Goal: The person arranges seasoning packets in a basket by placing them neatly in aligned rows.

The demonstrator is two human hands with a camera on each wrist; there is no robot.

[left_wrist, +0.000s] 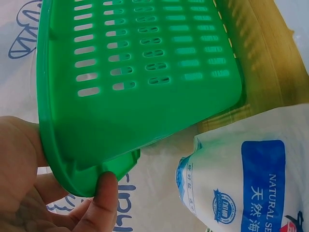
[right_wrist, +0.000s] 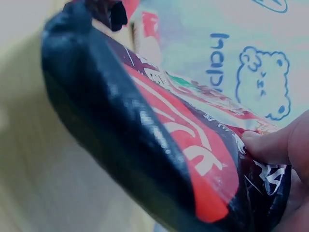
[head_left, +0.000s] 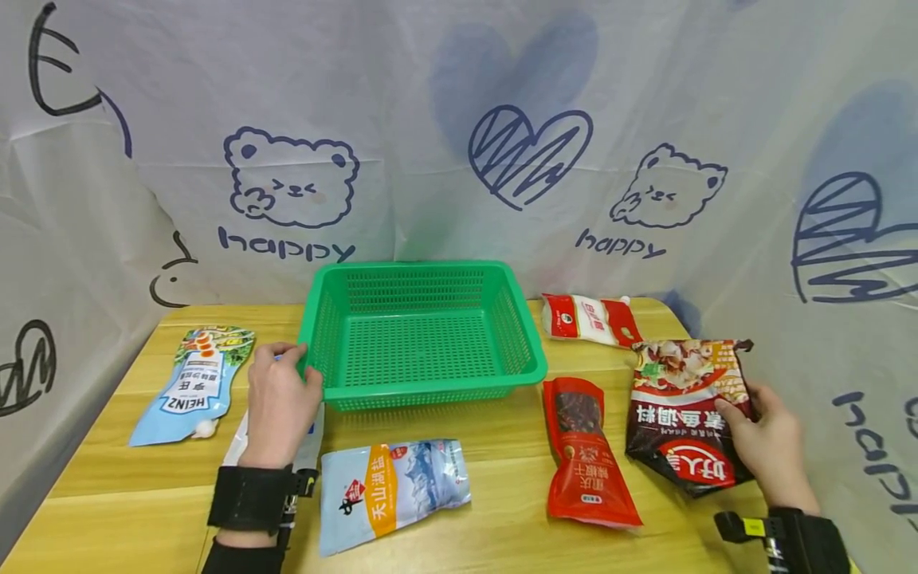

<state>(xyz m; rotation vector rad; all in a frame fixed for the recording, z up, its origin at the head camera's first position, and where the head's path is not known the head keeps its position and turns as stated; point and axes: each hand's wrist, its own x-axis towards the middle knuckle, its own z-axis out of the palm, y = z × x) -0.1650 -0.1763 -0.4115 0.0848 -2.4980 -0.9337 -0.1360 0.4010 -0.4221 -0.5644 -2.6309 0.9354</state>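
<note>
Fingers (head_left: 731,410) of the right hand (head_left: 770,446) curl round the dark seasoning pouch (head_left: 684,414), tilted off the counter (head_left: 502,470) at its right edge. Left hand (head_left: 276,406) pinches the near-left corner of the green basket (head_left: 423,335), which sits mid-counter, farther back.

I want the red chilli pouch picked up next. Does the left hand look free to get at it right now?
Probably not. The left hand grips the green basket's corner, and the red chilli pouch lies across the table beside the right hand, which holds the dark sauce packet.
</note>
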